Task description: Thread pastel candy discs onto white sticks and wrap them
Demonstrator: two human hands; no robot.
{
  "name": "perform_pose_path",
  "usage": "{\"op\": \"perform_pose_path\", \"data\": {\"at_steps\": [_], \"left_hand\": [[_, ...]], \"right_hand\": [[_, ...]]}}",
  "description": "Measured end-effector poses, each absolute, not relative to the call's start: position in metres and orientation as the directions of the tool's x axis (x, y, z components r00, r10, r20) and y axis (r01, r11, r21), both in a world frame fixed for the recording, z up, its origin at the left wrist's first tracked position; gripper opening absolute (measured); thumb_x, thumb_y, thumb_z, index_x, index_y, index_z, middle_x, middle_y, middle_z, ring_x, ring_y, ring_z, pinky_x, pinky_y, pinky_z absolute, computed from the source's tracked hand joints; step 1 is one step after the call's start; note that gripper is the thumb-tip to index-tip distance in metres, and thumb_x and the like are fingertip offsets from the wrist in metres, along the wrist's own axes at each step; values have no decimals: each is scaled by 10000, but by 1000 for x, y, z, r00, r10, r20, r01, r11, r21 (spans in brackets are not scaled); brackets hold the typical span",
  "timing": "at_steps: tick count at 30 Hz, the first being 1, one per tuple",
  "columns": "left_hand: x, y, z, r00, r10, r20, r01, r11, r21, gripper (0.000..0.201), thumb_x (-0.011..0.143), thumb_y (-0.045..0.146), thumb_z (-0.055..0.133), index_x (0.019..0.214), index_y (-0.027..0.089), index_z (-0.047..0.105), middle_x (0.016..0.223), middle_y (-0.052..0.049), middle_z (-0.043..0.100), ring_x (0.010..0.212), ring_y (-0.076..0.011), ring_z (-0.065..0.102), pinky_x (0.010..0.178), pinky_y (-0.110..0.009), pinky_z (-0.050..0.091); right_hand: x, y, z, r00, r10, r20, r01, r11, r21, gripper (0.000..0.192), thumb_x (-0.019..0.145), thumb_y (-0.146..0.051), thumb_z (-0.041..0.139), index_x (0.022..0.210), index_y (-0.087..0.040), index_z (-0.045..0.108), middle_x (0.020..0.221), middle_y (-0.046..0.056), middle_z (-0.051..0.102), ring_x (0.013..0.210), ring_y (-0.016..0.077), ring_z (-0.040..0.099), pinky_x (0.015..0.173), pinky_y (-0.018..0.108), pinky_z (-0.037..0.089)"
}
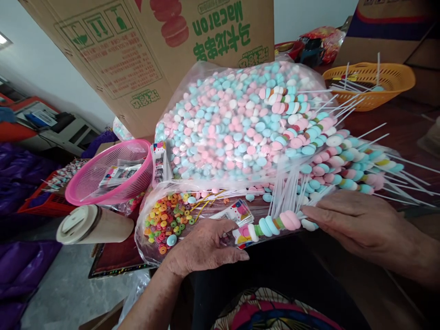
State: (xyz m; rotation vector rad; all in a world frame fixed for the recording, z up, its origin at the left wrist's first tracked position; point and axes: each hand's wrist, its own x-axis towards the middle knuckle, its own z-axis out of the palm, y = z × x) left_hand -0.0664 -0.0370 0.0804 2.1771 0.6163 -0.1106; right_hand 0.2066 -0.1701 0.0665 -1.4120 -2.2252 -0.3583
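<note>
Near the table's front edge, my right hand (pixel 364 224) pinches the stick end of a candy skewer (pixel 270 225), threaded with pink, blue and white pieces and green rings. The skewer lies roughly level, pointing left. At its left end, my left hand (pixel 208 245) grips a small printed plastic wrapper (pixel 243 234) between thumb and fingers; the skewer's tip is at the wrapper, and how far inside it reaches I cannot tell. Behind the skewer lie a bundle of white sticks (pixel 287 195) and a stack of printed wrappers (pixel 237 211). Finished-looking skewers (pixel 330 158) are piled at the right.
A large clear bag of pastel candies (pixel 220 123) fills the middle. Left of it are ring candies (pixel 168 220), a pink basket (pixel 110 197) and a lidded cup (pixel 92 224). A cardboard box (pixel 137 59) stands behind; a yellow basket (pixel 374 89) sits at back right.
</note>
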Motion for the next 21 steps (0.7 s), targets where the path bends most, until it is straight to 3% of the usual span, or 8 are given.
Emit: {"op": "perform_pose_path", "data": {"at_steps": [3, 7, 11, 16, 21], "left_hand": [[-61, -35, 83, 883, 295, -365, 466, -458, 757, 388, 726, 539, 625, 838, 167, 629, 688, 36, 555, 619, -111, 483, 540, -197, 336], [-53, -34, 84, 900, 265, -344, 432, -451, 781, 381, 704, 505, 661, 887, 173, 626, 792, 29, 586, 739, -142, 513, 637, -205, 371], [-44, -35, 82, 898, 248, -362, 439, -500, 747, 264, 778, 407, 605, 914, 182, 604, 787, 30, 589, 728, -135, 521, 643, -208, 380], [-32, -37, 82, 845, 320, -429, 522, -671, 527, 244, 722, 404, 650, 835, 190, 618, 729, 13, 597, 652, -149, 526, 560, -227, 346], [-26, -35, 85, 832, 308, -462, 530, -689, 495, 296, 673, 449, 693, 820, 199, 632, 705, 16, 610, 650, -165, 551, 558, -237, 359]], "right_hand": [[205, -169, 74, -442, 695, 566, 876, 470, 108, 239, 828, -23, 460, 1000, -161, 552, 711, 55, 664, 660, 193, 568, 563, 335, 413], [204, -169, 79, -491, 676, 550, 861, 472, 189, 241, 852, -26, 429, 1005, -164, 554, 728, 54, 672, 667, 203, 557, 575, 358, 395], [204, -172, 81, -554, 670, 494, 822, 534, 197, 275, 859, -32, 409, 1040, -176, 559, 763, 49, 674, 708, 202, 566, 625, 375, 405], [201, -173, 82, -546, 676, 494, 829, 520, 206, 297, 871, -96, 412, 1095, -206, 574, 821, 60, 671, 761, 220, 547, 712, 416, 405], [189, -163, 71, -537, 686, 492, 819, 563, 110, 279, 848, -68, 411, 1006, -195, 603, 679, 19, 616, 611, 160, 523, 586, 325, 367]]}}
